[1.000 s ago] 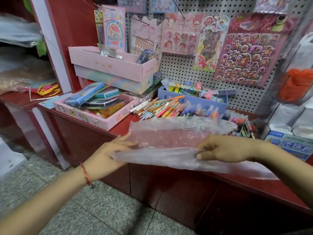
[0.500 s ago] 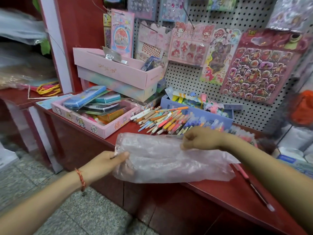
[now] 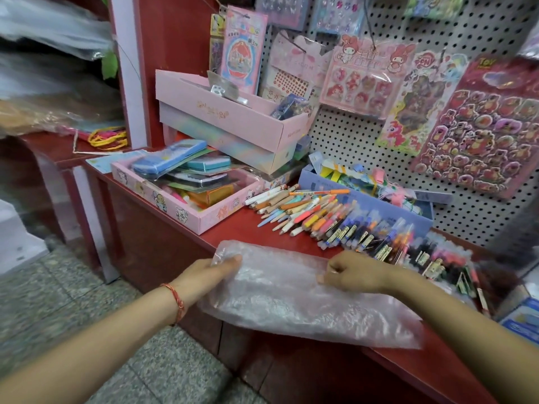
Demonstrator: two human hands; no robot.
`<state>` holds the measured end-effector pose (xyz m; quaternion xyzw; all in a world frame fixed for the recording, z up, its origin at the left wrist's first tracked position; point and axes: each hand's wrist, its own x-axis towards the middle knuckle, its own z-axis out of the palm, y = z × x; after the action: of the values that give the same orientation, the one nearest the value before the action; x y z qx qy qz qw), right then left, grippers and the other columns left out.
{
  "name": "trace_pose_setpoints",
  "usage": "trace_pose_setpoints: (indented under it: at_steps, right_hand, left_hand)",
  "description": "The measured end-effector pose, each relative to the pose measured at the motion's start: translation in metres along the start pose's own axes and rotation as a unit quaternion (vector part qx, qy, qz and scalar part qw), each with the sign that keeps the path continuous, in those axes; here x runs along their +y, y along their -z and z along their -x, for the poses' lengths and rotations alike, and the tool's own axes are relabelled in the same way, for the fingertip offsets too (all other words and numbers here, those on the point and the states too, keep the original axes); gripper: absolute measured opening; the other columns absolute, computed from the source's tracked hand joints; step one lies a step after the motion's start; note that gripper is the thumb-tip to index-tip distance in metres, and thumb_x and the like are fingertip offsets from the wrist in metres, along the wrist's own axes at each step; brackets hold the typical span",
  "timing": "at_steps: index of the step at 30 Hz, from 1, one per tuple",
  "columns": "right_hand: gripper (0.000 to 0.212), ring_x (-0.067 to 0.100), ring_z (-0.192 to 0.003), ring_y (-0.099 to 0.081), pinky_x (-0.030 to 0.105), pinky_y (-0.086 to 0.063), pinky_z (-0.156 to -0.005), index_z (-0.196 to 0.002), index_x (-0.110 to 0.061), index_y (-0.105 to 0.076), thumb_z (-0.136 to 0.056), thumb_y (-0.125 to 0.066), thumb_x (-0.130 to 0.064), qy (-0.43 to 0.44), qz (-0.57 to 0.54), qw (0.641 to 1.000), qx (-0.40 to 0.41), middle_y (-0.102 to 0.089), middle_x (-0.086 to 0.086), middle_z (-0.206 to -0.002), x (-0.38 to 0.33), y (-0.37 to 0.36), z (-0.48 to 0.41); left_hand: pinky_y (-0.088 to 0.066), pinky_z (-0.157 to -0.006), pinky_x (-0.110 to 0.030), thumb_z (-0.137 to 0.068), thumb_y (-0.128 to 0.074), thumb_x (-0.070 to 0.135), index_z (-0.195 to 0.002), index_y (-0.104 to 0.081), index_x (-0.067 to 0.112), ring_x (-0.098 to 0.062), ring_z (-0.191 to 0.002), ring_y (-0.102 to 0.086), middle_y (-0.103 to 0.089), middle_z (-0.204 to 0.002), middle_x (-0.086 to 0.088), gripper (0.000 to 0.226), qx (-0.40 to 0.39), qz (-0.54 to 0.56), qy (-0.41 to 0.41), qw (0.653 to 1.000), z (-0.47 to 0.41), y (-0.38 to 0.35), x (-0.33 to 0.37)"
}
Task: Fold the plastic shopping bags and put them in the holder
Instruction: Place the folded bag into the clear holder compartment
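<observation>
The plastic bag (image 3: pixel 306 301) lies flattened as a long band on the near edge of the red surface (image 3: pixel 233 231), at 6 o'clock in the view. Its near side overhangs the front edge. This leaves the bag flat for creasing while its long edge stays free to be lifted.

The left hand (image 3: pixel 215 275) is at the 9 o'clock end of the bag. Its grip is closed on that end, and the thumb shows through the film. This hold appears to anchor the band, since thin film slides easily on a smooth top.

The right hand (image 3: pixel 353 272) is at about 2 o'clock from the bag's centre, on its far edge. Its fingers are curled and the grip pinches the film there. A pinch on one edge suits carrying that edge across for the next fold.

Judgement: the fold is in hand and the bag is still too long to stow. No holder can be identified in view.

A row of pens (image 3: pixel 335 220) lies just beyond the bag at 12 o'clock, and a pink tray (image 3: pixel 186 217) stands at 10 o'clock. Working at the near edge keeps the film off the pens, which could snag it or roll.
</observation>
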<state>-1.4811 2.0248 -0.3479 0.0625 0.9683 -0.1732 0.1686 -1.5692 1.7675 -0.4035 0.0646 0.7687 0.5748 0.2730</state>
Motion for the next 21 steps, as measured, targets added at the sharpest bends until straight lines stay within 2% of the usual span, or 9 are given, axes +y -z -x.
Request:
trace_pose_setpoints:
  at_steps: [2,4,6,9,11,13,15,18,21]
  right_hand:
    - [0.047,0.009,-0.044,-0.026,0.023,-0.025,-0.05,-0.057,-0.014,-0.033,-0.094,-0.054,-0.034,0.008,-0.006,1.0,-0.016,-0.031,-0.002,-0.054,-0.003,-0.001,0.004]
    - [0.044,0.008,-0.044,-0.028,0.023,-0.026,-0.051,-0.059,-0.013,-0.036,-0.093,-0.056,-0.033,0.029,-0.011,1.0,-0.004,-0.033,-0.003,-0.054,-0.005,-0.003,0.009]
    - [0.038,0.008,-0.048,-0.031,0.023,-0.027,-0.052,-0.063,-0.011,-0.042,-0.092,-0.057,-0.029,0.052,-0.037,0.997,0.045,-0.036,-0.002,-0.056,-0.002,-0.007,0.012]
    - [0.034,0.012,-0.055,-0.034,0.029,-0.028,-0.057,-0.064,-0.013,-0.042,-0.093,-0.056,-0.025,0.061,-0.057,0.99,0.111,-0.037,0.001,-0.06,0.006,-0.014,0.011]
    - [0.038,0.013,-0.054,-0.033,0.03,-0.028,-0.058,-0.062,-0.014,-0.037,-0.093,-0.055,-0.026,0.047,-0.075,0.989,0.116,-0.036,0.001,-0.059,0.01,-0.013,0.008]
    - [0.041,0.008,-0.047,-0.035,0.026,-0.03,-0.055,-0.06,-0.014,-0.038,-0.094,-0.054,-0.03,0.027,-0.09,0.991,0.099,-0.037,-0.002,-0.054,0.011,-0.008,0.005]
    - [0.045,0.004,-0.041,-0.031,0.023,-0.027,-0.05,-0.057,-0.014,-0.037,-0.093,-0.054,-0.035,0.007,-0.074,0.994,0.078,-0.035,-0.003,-0.051,0.011,-0.004,0.004]
    - [0.049,0.01,-0.046,-0.029,0.027,-0.024,-0.051,-0.058,-0.014,-0.035,-0.091,-0.054,-0.044,-0.026,-0.031,0.996,0.08,-0.033,-0.001,-0.053,0.015,-0.005,0.003]
    - [0.046,0.014,-0.054,-0.039,0.031,-0.029,-0.052,-0.064,-0.017,-0.038,-0.092,-0.043,-0.053,-0.046,0.077,0.989,0.116,-0.041,-0.002,-0.059,0.019,-0.011,0.008]
  left_hand:
    - [-0.048,-0.093,-0.038,-0.083,-0.065,0.043,-0.103,-0.066,0.006,-0.024,-0.096,-0.064,-0.068,-0.105,-0.01,0.042,0.03,0.049,0.004,0.998,-0.001,-0.008,0.002]
    - [-0.051,-0.065,-0.033,-0.085,-0.066,0.031,-0.099,-0.058,0.003,-0.019,-0.085,-0.06,-0.062,-0.101,-0.008,0.032,0.083,0.084,0.008,0.993,0.002,-0.016,0.006]
    - [-0.044,-0.042,-0.025,-0.086,-0.066,0.027,-0.104,-0.051,0.004,-0.023,-0.089,-0.057,-0.056,-0.102,-0.008,0.033,0.108,0.107,0.017,0.988,0.002,-0.018,0.008]
    - [-0.041,-0.05,-0.024,-0.087,-0.064,0.024,-0.086,-0.057,0.003,-0.023,-0.079,-0.056,-0.059,-0.086,-0.009,0.023,0.125,0.072,-0.022,0.989,-0.004,-0.014,0.002]
    - [-0.034,-0.054,-0.027,-0.09,-0.061,0.024,-0.065,-0.049,0.006,-0.02,-0.064,-0.047,-0.051,-0.067,-0.007,0.033,0.146,0.018,-0.054,0.988,-0.006,-0.012,-0.002]
    - [-0.031,-0.055,-0.031,-0.091,-0.058,0.025,-0.058,-0.042,0.009,-0.02,-0.059,-0.042,-0.046,-0.06,-0.005,0.041,0.178,-0.026,-0.079,0.981,-0.006,-0.014,-0.004]
    - [-0.029,-0.055,-0.033,-0.093,-0.054,0.028,-0.058,-0.04,0.011,-0.018,-0.058,-0.042,-0.046,-0.06,-0.002,0.041,0.211,-0.075,-0.106,0.969,-0.004,-0.016,-0.005]
    - [-0.031,-0.06,-0.032,-0.094,-0.051,0.032,-0.065,-0.046,0.011,-0.021,-0.066,-0.05,-0.052,-0.066,0.0,0.035,0.238,-0.132,-0.14,0.952,-0.004,-0.015,-0.005]
    - [-0.034,-0.062,-0.032,-0.093,-0.051,0.032,-0.073,-0.052,0.01,-0.029,-0.074,-0.054,-0.054,-0.068,-0.001,0.031,0.25,-0.164,-0.162,0.94,-0.006,-0.013,-0.004]
